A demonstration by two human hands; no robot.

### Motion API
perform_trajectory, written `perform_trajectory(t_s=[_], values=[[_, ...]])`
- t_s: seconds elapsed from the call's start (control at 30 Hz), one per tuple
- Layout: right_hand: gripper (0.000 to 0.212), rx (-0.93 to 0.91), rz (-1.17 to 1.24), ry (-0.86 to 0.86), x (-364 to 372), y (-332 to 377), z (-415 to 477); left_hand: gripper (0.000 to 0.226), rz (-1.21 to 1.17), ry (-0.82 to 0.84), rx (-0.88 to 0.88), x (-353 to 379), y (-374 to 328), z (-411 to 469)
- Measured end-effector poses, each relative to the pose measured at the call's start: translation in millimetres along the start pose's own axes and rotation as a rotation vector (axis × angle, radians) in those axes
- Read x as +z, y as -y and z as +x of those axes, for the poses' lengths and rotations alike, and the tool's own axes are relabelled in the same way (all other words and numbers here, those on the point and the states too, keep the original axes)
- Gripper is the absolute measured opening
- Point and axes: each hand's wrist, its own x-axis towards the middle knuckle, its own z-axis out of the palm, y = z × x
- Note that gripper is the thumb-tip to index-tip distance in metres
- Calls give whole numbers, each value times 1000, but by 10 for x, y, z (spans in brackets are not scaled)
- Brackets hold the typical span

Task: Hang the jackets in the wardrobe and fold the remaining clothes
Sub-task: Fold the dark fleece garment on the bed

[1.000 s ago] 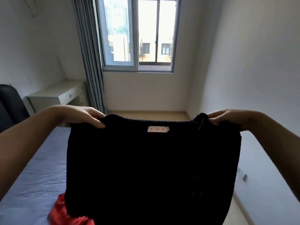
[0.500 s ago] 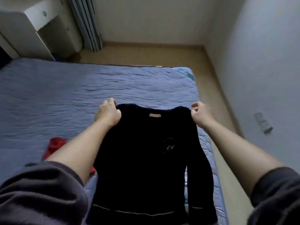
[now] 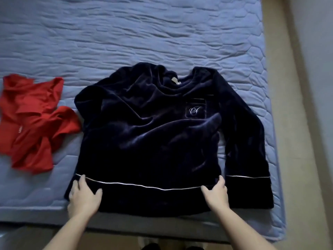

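Blue quilted mattress (image 3: 162, 33), beige floor (image 3: 284, 87) strip, pale wall (image 3: 317, 51) alongside.

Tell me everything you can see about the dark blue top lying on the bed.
The navy top looks like soft velvet: long-sleeved, round-necked, with thin white piping above hem and cuff, and a chest pocket bearing a white embroidered initial. It lies front up, somewhat rumpled, on the blue quilted bed, hem toward the person. One sleeve runs straight down its side; the other is bunched near the shoulder. The left hand and right hand rest on the hem's ends.
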Motion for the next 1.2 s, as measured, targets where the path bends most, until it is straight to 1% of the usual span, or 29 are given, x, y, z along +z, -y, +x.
perform_trajectory(t_s=[0.03, 0.1, 0.17, 0.23, 0.27, 0.3, 0.33, 0.37, 0.4, 0.47, 0.57, 0.63, 0.8, 0.87, 0.93, 1.03, 1.13, 1.2], values=[[80, -12, 33, -16, 54, -22, 47, 83, -39, -23, -3, 60, 55, 70], [74, -35, 70, -9, 109, -85, 144, 91, -75, -70, 4, 144, 122, 179], [62, -44, 110, 31, 106, -164, 209, 99, -63, -118, 1, 176, 164, 259], [49, -72, 128, 77, 78, -249, 265, 104, -113, -112, -26, 171, 212, 372], [44, -93, 115, 96, 61, -289, 293, 99, -162, -80, -38, 162, 234, 435], [41, -111, 84, 111, 43, -330, 313, 88, -216, -42, -47, 156, 263, 486], [38, -119, 48, 116, 27, -377, 325, 73, -252, -11, -50, 153, 289, 498], [37, -114, 13, 114, 13, -432, 326, 58, -250, 2, -53, 153, 318, 470], [36, -97, -17, 114, -2, -500, 311, 49, -217, 2, -62, 166, 360, 414], [34, -31, -64, 126, -47, -672, 222, 42, -148, 27, -92, 221, 447, 228], [37, 69, -130, 134, -199, -878, 23, 43, -83, 156, -89, 221, 482, -64], [41, 97, -159, 131, -334, -845, -55, 46, -34, 216, -82, 110, 439, -153], [64, 156, -294, 181, -555, -478, -193, 68, 51, 280, -164, -195, 297, -252], [67, 160, -400, 168, -588, -329, -285, 68, 95, 269, -163, -307, 253, -256], [68, 79, -517, 89, -571, -168, -391, 65, 121, 229, -115, -398, 209, -213], [65, -163, -595, -30, -449, 163, -528, 61, 132, 207, -39, -558, 111, -11], [65, -399, -652, -46, -178, 597, -603, 51, 112, 163, 40, -743, -33, 377], [67, -536, -679, -44, 93, 966, -624, 40, 51, 85, 113, -870, -164, 715]])
